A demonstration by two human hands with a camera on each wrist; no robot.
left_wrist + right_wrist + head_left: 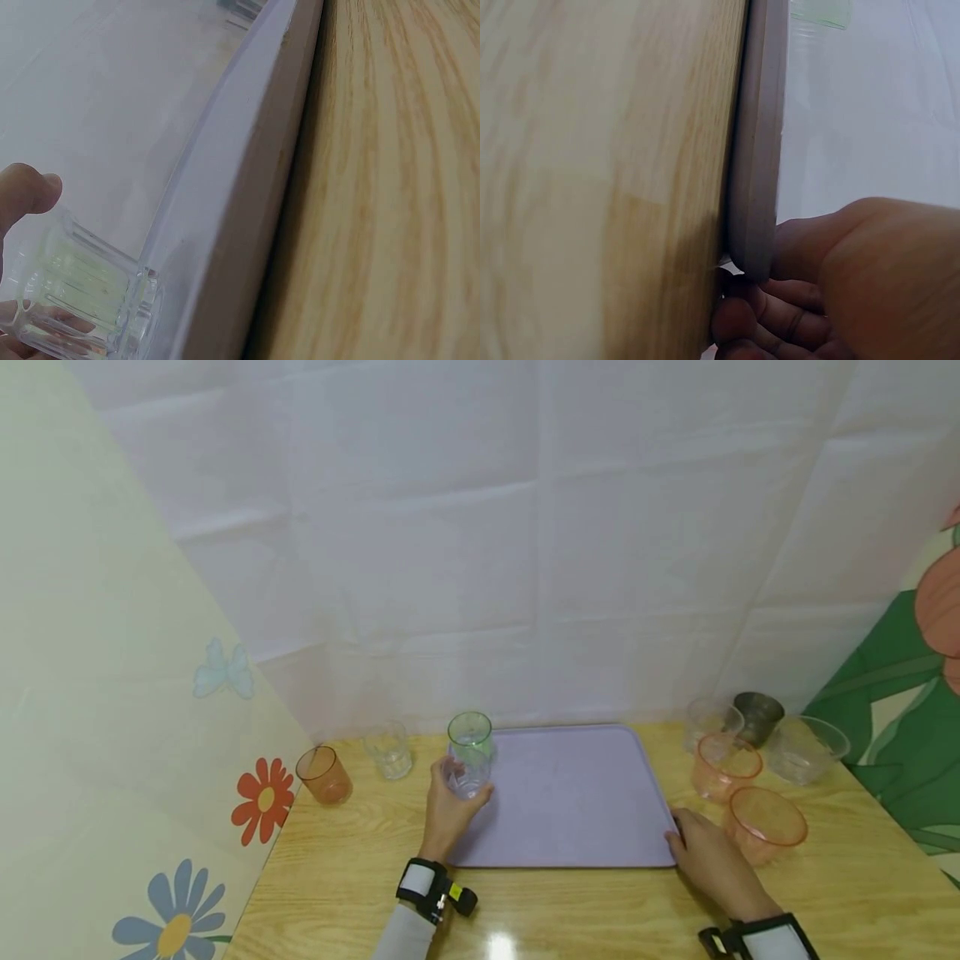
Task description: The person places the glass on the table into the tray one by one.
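My left hand (450,806) holds a clear glass (470,779) at the left end of a lilac tray (562,802). In the left wrist view, the ribbed clear glass (82,292) has its base at the tray surface, with the thumb on one side and fingers on the other. Just behind it stands a green-tinted glass (470,731). My right hand (712,860) grips the tray's front right corner. The right wrist view shows its thumb over the tray rim (761,150) and the fingers curled beneath.
An amber glass (327,781) and another clear glass (392,756) stand left of the tray. To its right are two orange bowls (765,827), a clear bowl (806,756), a dark metal cup (759,717) and a clear container (705,718). A white sheet (450,568) hangs behind.
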